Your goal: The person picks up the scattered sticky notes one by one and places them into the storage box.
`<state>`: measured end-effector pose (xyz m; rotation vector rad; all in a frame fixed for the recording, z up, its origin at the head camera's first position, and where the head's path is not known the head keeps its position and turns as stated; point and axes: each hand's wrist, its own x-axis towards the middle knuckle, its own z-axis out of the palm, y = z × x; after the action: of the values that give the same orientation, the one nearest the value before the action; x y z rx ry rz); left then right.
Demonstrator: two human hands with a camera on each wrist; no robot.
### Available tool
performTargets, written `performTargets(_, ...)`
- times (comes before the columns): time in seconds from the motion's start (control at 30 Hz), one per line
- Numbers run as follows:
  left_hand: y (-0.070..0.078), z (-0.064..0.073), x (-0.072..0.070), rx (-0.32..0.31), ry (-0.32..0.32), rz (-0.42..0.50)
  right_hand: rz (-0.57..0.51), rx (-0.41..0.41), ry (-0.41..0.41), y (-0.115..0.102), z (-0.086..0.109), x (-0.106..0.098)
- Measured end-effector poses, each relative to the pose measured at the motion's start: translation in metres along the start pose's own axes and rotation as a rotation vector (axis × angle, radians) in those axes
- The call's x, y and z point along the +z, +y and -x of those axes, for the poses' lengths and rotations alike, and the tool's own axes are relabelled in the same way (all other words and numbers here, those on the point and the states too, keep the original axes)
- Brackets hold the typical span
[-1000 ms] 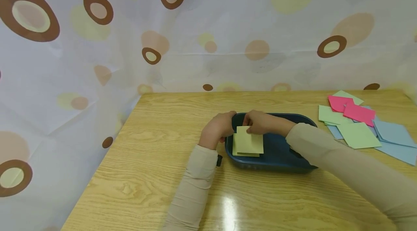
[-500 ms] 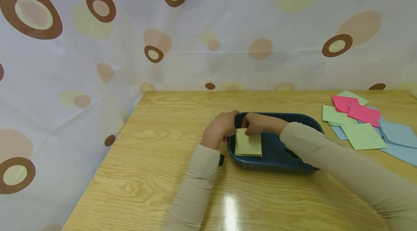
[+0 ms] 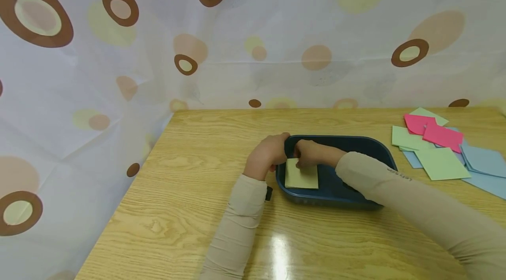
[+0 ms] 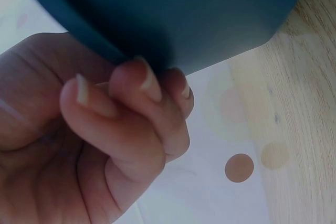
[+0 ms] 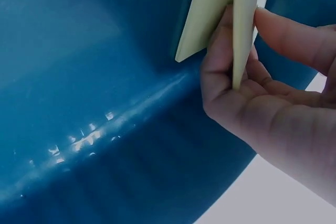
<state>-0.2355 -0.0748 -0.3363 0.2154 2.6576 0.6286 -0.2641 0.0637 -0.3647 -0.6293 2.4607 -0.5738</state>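
Observation:
A dark blue plastic tray [image 3: 336, 183] stands on the wooden table. My left hand [image 3: 265, 156] holds its left rim, and the left wrist view has the curled fingers [image 4: 139, 124] against the tray wall [image 4: 210, 19]. Inside the tray's left end, my right hand [image 3: 313, 153] is over yellow square paper notes [image 3: 301, 177]. In the right wrist view, its thumb and fingers pinch one yellow paper note [image 5: 241, 30], seen edge-on. Beside it another yellow paper note [image 5: 202, 22] is apart from the pinched one. The right hand covers the notes' far edge in the head view.
At the table's right lies a loose pile of pink notes [image 3: 442, 136], green notes [image 3: 442, 164] and blue notes [image 3: 484, 161], just beyond the tray and right forearm. A patterned sheet [image 3: 284, 65] hangs behind the wooden table [image 3: 178, 192].
The right hand has lowered the yellow note into the tray, and it now lines up over the other yellow notes there. The left hand has kept its hold on the rim.

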Motion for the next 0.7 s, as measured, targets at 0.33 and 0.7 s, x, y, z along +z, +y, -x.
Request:
performTargets(0.33, 0.0001, -0.0008, -0.0001, -0.006, 0.0, -0.012, 0.017, 0.001, 0.02, -0.0029, 0.0013, 0.0017)
performTargets(0.7, -0.0017, -0.0031, 0.0017, 0.013, 0.008, -0.015, 0.057, 0.016, 0.044, -0.0036, -0.0035, 0.0031)
